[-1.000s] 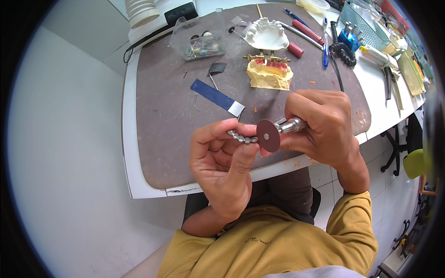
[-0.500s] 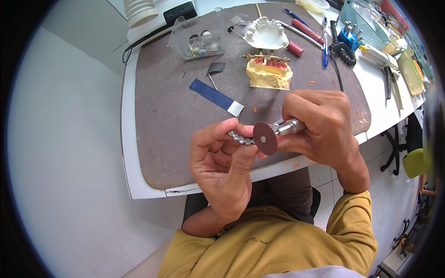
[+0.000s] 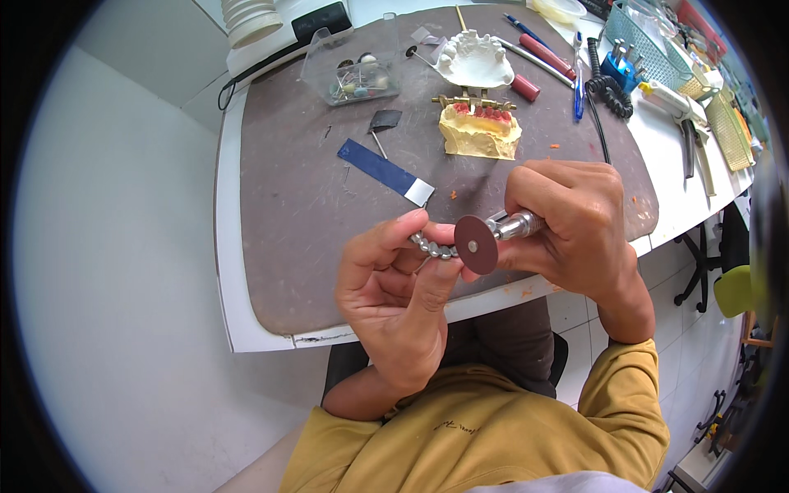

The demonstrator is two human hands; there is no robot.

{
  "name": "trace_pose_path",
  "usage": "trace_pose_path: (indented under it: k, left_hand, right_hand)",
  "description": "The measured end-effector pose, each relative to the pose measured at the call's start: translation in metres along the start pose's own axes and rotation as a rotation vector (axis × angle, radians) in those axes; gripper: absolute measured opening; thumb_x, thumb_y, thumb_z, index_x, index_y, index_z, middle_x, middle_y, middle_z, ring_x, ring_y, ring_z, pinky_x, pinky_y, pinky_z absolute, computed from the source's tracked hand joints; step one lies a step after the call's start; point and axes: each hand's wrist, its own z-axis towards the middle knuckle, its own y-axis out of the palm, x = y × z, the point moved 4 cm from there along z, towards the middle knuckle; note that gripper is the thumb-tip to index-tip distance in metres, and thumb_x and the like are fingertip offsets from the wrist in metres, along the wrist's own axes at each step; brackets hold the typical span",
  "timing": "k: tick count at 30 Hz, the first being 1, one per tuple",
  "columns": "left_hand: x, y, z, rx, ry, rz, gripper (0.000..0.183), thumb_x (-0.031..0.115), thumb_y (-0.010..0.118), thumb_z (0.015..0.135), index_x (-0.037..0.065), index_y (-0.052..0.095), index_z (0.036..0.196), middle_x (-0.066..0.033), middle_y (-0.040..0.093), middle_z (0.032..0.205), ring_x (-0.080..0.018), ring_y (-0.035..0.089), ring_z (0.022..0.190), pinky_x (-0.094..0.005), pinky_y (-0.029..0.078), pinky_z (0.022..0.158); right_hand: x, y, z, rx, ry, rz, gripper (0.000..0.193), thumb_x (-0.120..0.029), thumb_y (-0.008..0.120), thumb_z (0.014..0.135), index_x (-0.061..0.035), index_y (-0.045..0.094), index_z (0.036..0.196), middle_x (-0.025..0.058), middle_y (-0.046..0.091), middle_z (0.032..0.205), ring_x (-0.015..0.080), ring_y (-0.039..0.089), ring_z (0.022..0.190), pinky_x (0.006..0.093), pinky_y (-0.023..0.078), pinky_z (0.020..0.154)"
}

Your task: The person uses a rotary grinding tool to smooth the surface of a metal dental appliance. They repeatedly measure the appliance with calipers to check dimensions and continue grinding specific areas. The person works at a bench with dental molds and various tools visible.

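Note:
Between the thumb and fingers of my left hand (image 3: 394,287) is a curved metal dental bridge (image 3: 434,247), a row of silvery tooth shapes. My right hand (image 3: 567,222) is closed around a silver rotary handpiece (image 3: 519,224). A round brown cutting disc (image 3: 477,245) sits on the handpiece's tip, right beside the bridge's right end and partly hiding it; whether they touch I cannot tell. Beyond my hands stands a yellow plaster dental model (image 3: 479,141) with red on its teeth, joined by a brass articulator (image 3: 472,103) to a white plaster model (image 3: 475,62).
A blue strip with a white end (image 3: 382,171) and a dark abrasive piece (image 3: 385,120) lie on the brown mat (image 3: 288,246). A clear box of burs (image 3: 353,82) stands far left. Pens, a red stick (image 3: 546,57), a blue bur stand (image 3: 622,66) and baskets (image 3: 653,41) line the right.
The disc and the bridge have shifted slightly to the right together. Both hands keep their grip; the things on the mat stay in place.

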Motion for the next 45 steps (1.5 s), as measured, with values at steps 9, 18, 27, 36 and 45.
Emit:
trace_pose_path:
  k: [9, 18, 27, 36, 45]
  left_hand:
    - [-0.0003, 0.0, -0.0007, 0.021, -0.004, -0.018, 0.042, 0.001, 0.062, 0.083, 0.001, 0.044, 0.121, -0.0094, 0.057, 0.1, -0.0272, 0.061, 0.096, -0.0386, 0.048, 0.091]
    - [0.0006, 0.0012, 0.0012, 0.029, -0.017, -0.04, 0.039, 0.001, 0.062, 0.083, 0.001, 0.044, 0.118, -0.008, 0.057, 0.099, -0.0254, 0.062, 0.095, -0.0385, 0.048, 0.091]
    - [0.0008, 0.0015, 0.0005, 0.032, -0.015, -0.025, 0.04, 0.002, 0.063, 0.083, 0.001, 0.044, 0.118, -0.0082, 0.055, 0.099, -0.0252, 0.061, 0.096, -0.0399, 0.047, 0.093]
    - [0.0008, 0.003, 0.0007, 0.035, -0.015, 0.003, 0.039, 0.003, 0.062, 0.084, 0.0, 0.043, 0.118, -0.0086, 0.054, 0.1, -0.0216, 0.058, 0.096, -0.0404, 0.046, 0.094]
    - [-0.0028, -0.0009, 0.0023, 0.031, -0.083, -0.085, 0.042, 0.004, 0.061, 0.085, 0.0, 0.041, 0.122, -0.0093, 0.058, 0.101, -0.0263, 0.06, 0.101, -0.0361, 0.049, 0.09]
  right_hand:
    - [-0.0007, -0.0004, -0.0005, 0.002, -0.004, -0.002, 0.048, -0.048, 0.076, 0.059, -0.0073, 0.053, 0.064, 0.0008, 0.05, 0.051, 0.0181, 0.052, 0.043, 0.029, 0.037, 0.039]
    - [-0.0004, -0.001, -0.0005, 0.0, 0.013, -0.02, 0.048, -0.05, 0.076, 0.058, -0.0077, 0.052, 0.063, 0.0008, 0.05, 0.05, 0.0178, 0.052, 0.042, 0.0291, 0.037, 0.039]
    - [-0.0003, -0.0008, 0.0001, 0.005, 0.0, -0.007, 0.049, -0.05, 0.076, 0.059, -0.0077, 0.051, 0.063, 0.0007, 0.049, 0.05, 0.0175, 0.052, 0.042, 0.0289, 0.036, 0.038]
    - [-0.0005, -0.0007, 0.0005, 0.028, -0.004, 0.007, 0.047, -0.048, 0.076, 0.059, -0.0077, 0.052, 0.063, 0.0007, 0.05, 0.05, 0.0181, 0.052, 0.042, 0.0287, 0.037, 0.039]
    - [0.0002, -0.0013, -0.0012, 0.002, 0.023, -0.026, 0.047, -0.048, 0.075, 0.059, -0.008, 0.051, 0.063, 0.0012, 0.05, 0.051, 0.0186, 0.053, 0.043, 0.0296, 0.037, 0.039]
